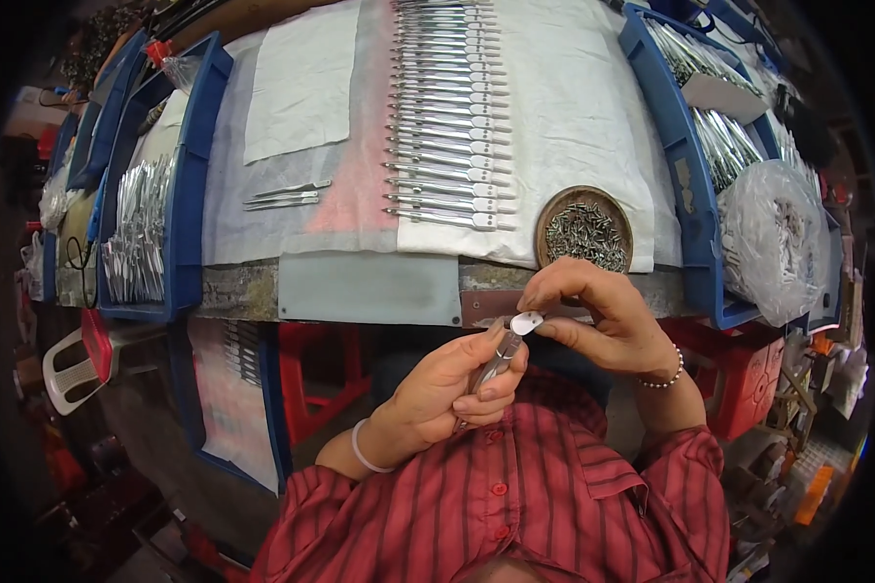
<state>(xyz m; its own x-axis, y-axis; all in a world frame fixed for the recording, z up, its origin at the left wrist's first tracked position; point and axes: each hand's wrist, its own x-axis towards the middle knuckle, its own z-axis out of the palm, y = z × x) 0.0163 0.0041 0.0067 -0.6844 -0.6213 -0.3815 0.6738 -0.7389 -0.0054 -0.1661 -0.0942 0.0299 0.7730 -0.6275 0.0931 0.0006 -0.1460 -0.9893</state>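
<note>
Status: work looks part-way through. Long row of slim metal pieces (447, 126) laid side by side on the white cloth (578, 97) over the desk; I read those as done, but can't confirm each one is complete. One piece in hand, so likely unfinished. What's left: plenty of stock by the look of it. Left blue bin (192, 146) is loaded with more metal pieces, right blue bin (669, 131) too, plus a clear plastic bag (778, 243) of pale parts. Round bowl (578, 193) near the right hand (603, 316) holds lots of small metal parts (too small to ID from here).

Position: the silvery metal piece (503, 358) is held tilted in front of the chest, just off the desk edge. Left hand (462, 379) grips its body, thumb on top, other fingers curled around. Its white end (526, 323) sticks out past the left thumb, between right thumb and index. Right fingers are bent close together at that end; can't tell if they're pinching it or a small part.
</note>
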